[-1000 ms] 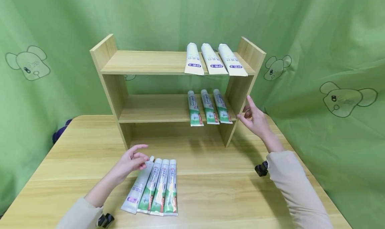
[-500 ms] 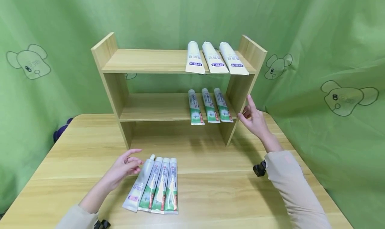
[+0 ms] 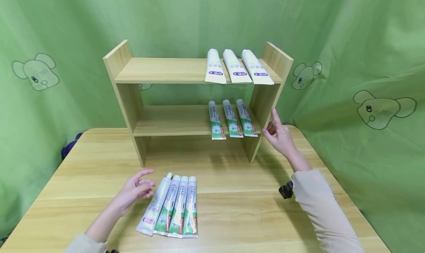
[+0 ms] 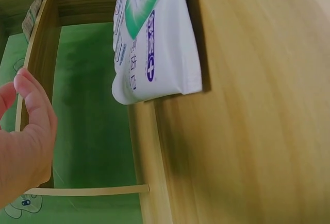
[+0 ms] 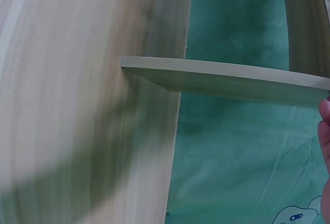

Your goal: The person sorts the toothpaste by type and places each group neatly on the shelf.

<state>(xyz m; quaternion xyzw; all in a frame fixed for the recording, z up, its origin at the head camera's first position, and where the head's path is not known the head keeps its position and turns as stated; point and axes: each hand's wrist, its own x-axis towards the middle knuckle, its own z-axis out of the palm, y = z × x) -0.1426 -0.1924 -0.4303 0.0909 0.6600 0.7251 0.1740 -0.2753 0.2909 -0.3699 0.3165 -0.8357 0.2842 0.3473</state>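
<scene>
On the table four-high shelving is not present; a two-tier wooden shelf [image 3: 166, 69] stands at the back. My left hand [image 3: 131, 194] hovers left of a row of toothpaste tubes, holding nothing, its fingers loosely bent. Nearest to it lies a white toothpaste tube [image 3: 154, 208] with a purple label, slightly slanted. Several green-and-white toothpaste tubes [image 3: 179, 207] lie close beside it. At the shelf's right side panel [image 5: 227, 72], my right hand [image 3: 280, 136] has its index finger extended and thumb by the front edge; whether it touches is unclear.
Three white toothpaste tubes [image 3: 234, 66] lie on the upper board's right part, ends overhanging the front. Three green-and-white toothpaste tubes [image 3: 231, 118] lie below on the middle board, also overhanging. A green curtain [image 3: 348, 61] surrounds the wooden table [image 3: 245, 216].
My left hand has drawn back leftward and down, away from the white tube's cap. The right hand stays by the side panel. The tubes keep their places.
</scene>
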